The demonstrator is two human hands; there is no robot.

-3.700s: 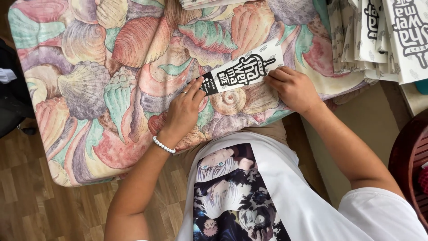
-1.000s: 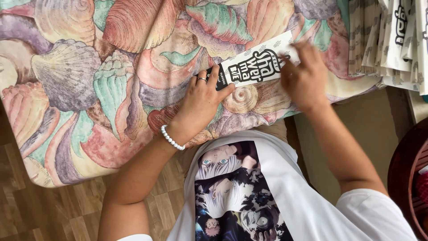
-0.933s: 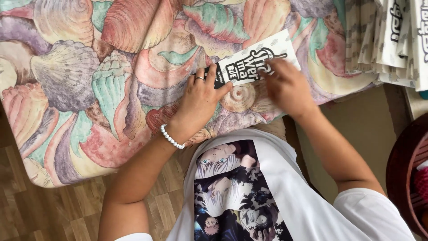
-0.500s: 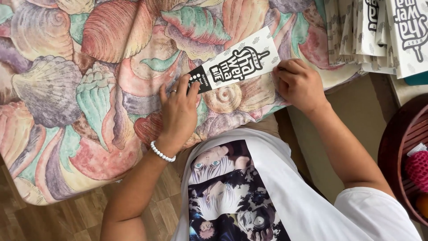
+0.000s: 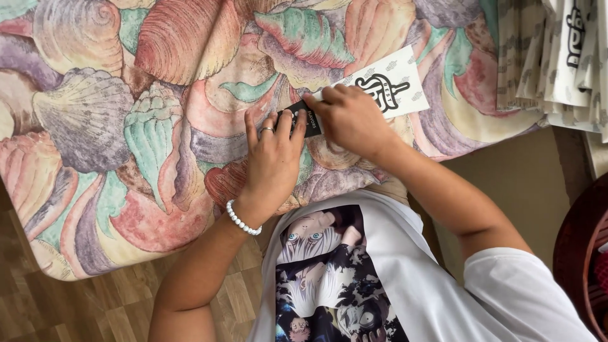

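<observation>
A small white paper bag [image 5: 389, 85] with a black printed design lies flat on the table covered in a seashell-patterned cloth [image 5: 126, 95]. My left hand [image 5: 273, 158], with a ring and a white bead bracelet, presses its fingers on the bag's dark lower end. My right hand [image 5: 351, 117] lies across the same end, its fingertips on the paper just beside the left fingers. Most of the bag's lower half is hidden under my hands.
A pile of similar white printed paper bags [image 5: 557, 57] lies at the table's right end. A dark red round basket [image 5: 579, 266] stands at the lower right. Wooden floor [image 5: 76, 304] shows at the lower left, below the table edge.
My right hand has moved left from the bag's right edge onto its lower end, next to my left hand. The view has shifted, so the bag sits further right.
</observation>
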